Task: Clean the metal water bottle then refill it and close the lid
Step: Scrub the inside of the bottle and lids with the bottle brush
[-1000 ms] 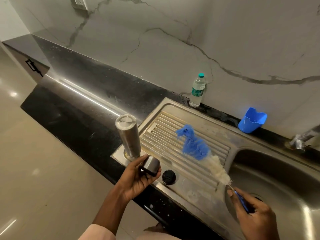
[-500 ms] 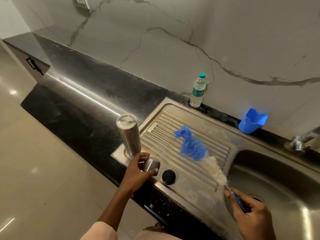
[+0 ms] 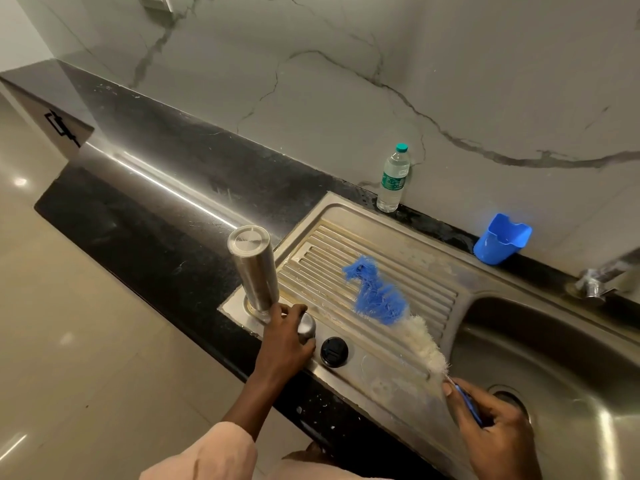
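Head view

Metal bottle (image 3: 255, 269): stands upside down, mouth down, on the near left corner of the sink's draining board (image 3: 388, 268), tilted slightly in the wide-angle picture.

Left hand (image 3: 284, 336): curled over a small steel cap (image 3: 307, 328) and gripping it, low on the draining board just beside the bottle's mouth; whether the cap touches the board cannot be told.

Black lid (image 3: 334, 351): lies flat on the smooth front strip of the draining board, just right of the steel cap and apart from it.

Right hand (image 3: 491, 431): fingers and thumb pinch the blue handle of a bottle brush (image 3: 398, 317) at the near edge of the basin.

Bottle brush: slants up and left from that hand across the ribbed board, white bristles nearer the hand, blue bristles at the far tip.

Basin (image 3: 554, 358): steel, to the right of the board, with the drain showing just behind the right hand.

Tap (image 3: 599, 282): at the right edge, behind the basin.

Surface (image 3: 166, 216): dark stone, running left from the sink along a veined marble wall.

Plastic water bottle (image 3: 393, 178): stands capped against the wall behind the sink.

Blue cup (image 3: 500, 239): stands on the back ledge, well right of the plastic bottle.
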